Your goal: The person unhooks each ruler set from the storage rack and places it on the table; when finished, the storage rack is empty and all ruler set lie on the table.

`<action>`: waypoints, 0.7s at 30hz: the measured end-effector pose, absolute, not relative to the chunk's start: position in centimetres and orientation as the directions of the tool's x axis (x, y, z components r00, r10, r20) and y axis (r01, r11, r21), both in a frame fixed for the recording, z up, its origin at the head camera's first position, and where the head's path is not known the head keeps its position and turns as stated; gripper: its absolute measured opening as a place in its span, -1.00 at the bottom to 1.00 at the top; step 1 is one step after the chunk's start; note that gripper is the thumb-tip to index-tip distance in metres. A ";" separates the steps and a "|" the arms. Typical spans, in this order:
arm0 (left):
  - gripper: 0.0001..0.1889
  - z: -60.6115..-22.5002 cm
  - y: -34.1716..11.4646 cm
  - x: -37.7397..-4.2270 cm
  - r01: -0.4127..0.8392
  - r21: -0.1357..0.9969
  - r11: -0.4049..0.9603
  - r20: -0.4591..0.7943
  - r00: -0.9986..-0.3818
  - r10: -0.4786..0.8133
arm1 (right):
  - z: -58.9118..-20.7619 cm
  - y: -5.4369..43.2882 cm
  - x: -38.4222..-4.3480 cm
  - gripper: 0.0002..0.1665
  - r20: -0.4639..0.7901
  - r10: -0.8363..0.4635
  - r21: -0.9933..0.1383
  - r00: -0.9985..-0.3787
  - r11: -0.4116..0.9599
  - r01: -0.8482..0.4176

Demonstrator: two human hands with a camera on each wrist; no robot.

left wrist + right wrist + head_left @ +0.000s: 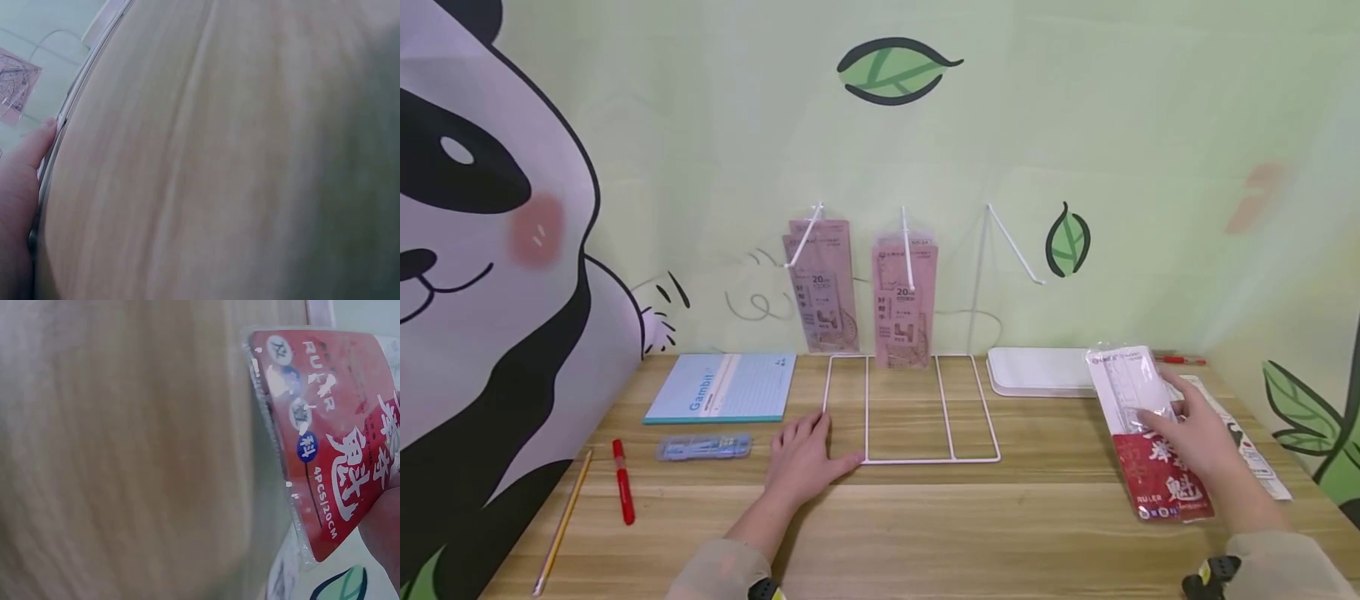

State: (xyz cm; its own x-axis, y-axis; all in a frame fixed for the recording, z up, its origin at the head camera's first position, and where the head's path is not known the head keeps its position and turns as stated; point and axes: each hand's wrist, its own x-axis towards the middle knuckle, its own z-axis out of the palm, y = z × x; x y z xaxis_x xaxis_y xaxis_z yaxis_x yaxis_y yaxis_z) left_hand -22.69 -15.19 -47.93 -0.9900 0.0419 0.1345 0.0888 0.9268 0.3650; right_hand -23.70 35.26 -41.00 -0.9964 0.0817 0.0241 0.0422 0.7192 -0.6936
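Pink packs are hung on two hooks, the third hook bare; one ruler pack is pinched by the right hand, the rack touched by the loose left hand

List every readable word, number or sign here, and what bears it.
"Gambit": blue notebook
"RULER": red-and-white packet
"4PCS/20CM": red-and-white packet
"魁": red-and-white packet, large white character
"科": red-and-white packet, blue circle
"20": left pink pack and right pink pack
Too small or blurred: remaining fine print, including the blue case's.
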 end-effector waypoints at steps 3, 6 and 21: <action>-0.01 -48.0 -15.2 -22.7 0.089 0.366 0.926 0.135 -0.990 0.042 | -41.6 35.6 -23.7 0.07 -0.002 0.087 -0.667 -0.996 0.742 0.066; 0.00 -48.0 -15.1 -22.7 0.090 0.366 0.926 0.132 -0.990 0.045 | -42.2 36.0 -23.5 0.07 -0.027 0.077 -0.639 -0.997 0.765 0.077; 0.01 -48.0 -15.1 -22.8 0.085 0.369 0.925 0.129 -0.991 0.040 | -43.4 36.5 -23.0 0.14 -0.106 0.041 -0.615 -0.993 0.782 0.098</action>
State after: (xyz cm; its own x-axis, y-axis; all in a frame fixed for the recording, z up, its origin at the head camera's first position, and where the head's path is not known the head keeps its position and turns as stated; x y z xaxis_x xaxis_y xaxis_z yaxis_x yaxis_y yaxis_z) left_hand -22.78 -15.12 -48.03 -0.9909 0.0396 0.1286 0.0849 0.9254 0.3693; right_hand -23.02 36.52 -43.40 -0.9935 0.0408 -0.1064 0.0980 0.7823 -0.6152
